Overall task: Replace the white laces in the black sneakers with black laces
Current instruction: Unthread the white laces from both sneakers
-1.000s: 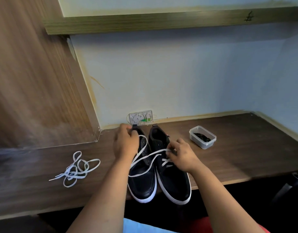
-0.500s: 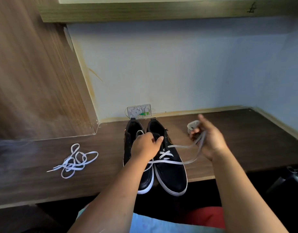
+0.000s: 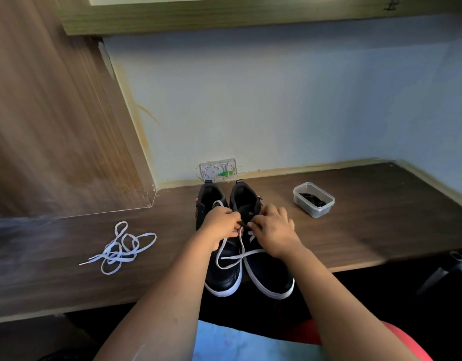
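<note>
Two black sneakers with white soles stand side by side on the wooden desk, the left sneaker (image 3: 222, 277) and the right sneaker (image 3: 266, 272), toes toward me. A white lace (image 3: 231, 252) is partly threaded in the right sneaker, and its loose part loops over both shoes. My left hand (image 3: 220, 225) and my right hand (image 3: 275, 230) meet over the right sneaker's eyelets, and both pinch the lace there. Another white lace (image 3: 120, 247) lies loose in a tangle on the desk to the left. Black laces (image 3: 312, 199) lie in a clear plastic tub (image 3: 313, 208) at the right.
A small white wall box (image 3: 218, 170) sits against the wall right behind the shoes. A wooden side panel (image 3: 55, 113) rises at the left and a shelf runs overhead. The desk's front edge is near my lap; a chair part shows at the far right.
My right hand, which had pulled the lace out to the right, has come back to the right sneaker's eyelets. My left hand has shifted slightly right to meet it. The lace now hangs slack.
</note>
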`<control>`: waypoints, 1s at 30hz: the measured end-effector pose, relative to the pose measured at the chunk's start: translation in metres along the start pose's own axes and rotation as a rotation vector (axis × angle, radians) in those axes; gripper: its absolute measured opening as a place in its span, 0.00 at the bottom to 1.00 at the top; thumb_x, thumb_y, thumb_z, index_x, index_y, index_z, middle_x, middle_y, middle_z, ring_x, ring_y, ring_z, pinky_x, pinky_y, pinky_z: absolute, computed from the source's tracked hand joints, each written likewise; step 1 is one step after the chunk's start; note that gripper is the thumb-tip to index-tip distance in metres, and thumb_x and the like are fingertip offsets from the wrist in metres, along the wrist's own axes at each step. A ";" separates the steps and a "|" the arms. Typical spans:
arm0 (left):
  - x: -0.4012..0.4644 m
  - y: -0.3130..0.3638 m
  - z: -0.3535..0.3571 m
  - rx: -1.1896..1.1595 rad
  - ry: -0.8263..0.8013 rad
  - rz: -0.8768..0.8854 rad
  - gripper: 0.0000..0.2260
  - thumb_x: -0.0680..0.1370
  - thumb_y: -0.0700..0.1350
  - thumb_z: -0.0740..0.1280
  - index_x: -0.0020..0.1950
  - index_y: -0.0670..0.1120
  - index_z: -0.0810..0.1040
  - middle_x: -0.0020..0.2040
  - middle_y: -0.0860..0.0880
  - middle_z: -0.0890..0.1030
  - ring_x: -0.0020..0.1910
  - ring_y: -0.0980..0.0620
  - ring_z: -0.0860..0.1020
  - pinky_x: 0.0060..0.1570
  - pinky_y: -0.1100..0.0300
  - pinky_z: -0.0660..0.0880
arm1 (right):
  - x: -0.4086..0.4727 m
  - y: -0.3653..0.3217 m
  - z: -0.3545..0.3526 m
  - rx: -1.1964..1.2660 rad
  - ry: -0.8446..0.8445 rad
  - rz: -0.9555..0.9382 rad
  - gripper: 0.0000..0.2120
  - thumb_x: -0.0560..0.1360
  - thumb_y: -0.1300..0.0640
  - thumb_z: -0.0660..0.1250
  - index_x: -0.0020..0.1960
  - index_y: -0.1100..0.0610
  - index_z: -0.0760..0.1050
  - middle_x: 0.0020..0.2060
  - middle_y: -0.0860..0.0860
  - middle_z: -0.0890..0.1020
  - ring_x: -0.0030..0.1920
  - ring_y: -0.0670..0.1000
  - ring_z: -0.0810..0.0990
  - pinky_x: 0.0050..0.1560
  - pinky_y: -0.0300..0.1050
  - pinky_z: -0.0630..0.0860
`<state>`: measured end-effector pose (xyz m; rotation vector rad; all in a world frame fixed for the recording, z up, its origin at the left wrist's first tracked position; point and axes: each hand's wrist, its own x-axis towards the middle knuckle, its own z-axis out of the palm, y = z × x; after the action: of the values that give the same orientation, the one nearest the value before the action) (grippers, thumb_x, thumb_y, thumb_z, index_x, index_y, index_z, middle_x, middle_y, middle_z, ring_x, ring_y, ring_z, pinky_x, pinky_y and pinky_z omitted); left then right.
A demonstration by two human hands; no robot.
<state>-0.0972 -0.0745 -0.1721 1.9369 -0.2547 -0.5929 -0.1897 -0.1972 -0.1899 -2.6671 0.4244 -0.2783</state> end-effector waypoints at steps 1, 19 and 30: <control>-0.001 0.001 -0.001 -0.008 0.000 0.001 0.07 0.80 0.40 0.62 0.43 0.43 0.77 0.44 0.39 0.80 0.45 0.45 0.81 0.44 0.58 0.81 | 0.000 -0.004 0.000 0.006 -0.063 0.043 0.15 0.81 0.45 0.57 0.56 0.50 0.79 0.57 0.50 0.68 0.60 0.54 0.63 0.61 0.54 0.66; -0.003 0.003 -0.004 0.343 0.072 0.157 0.10 0.75 0.47 0.61 0.35 0.44 0.71 0.34 0.43 0.74 0.33 0.48 0.72 0.37 0.54 0.66 | 0.000 -0.005 -0.005 -0.049 0.087 0.009 0.11 0.78 0.44 0.61 0.57 0.43 0.77 0.68 0.47 0.63 0.68 0.55 0.57 0.64 0.57 0.60; -0.006 0.007 -0.003 0.516 0.134 0.224 0.18 0.78 0.48 0.61 0.30 0.45 0.61 0.27 0.48 0.64 0.28 0.50 0.64 0.30 0.56 0.57 | 0.008 0.023 -0.038 0.542 0.495 0.369 0.10 0.80 0.48 0.58 0.54 0.50 0.75 0.53 0.51 0.75 0.59 0.57 0.68 0.58 0.54 0.69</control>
<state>-0.1005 -0.0729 -0.1630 2.3883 -0.5741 -0.2591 -0.1979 -0.2338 -0.1647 -1.9303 0.8416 -0.8114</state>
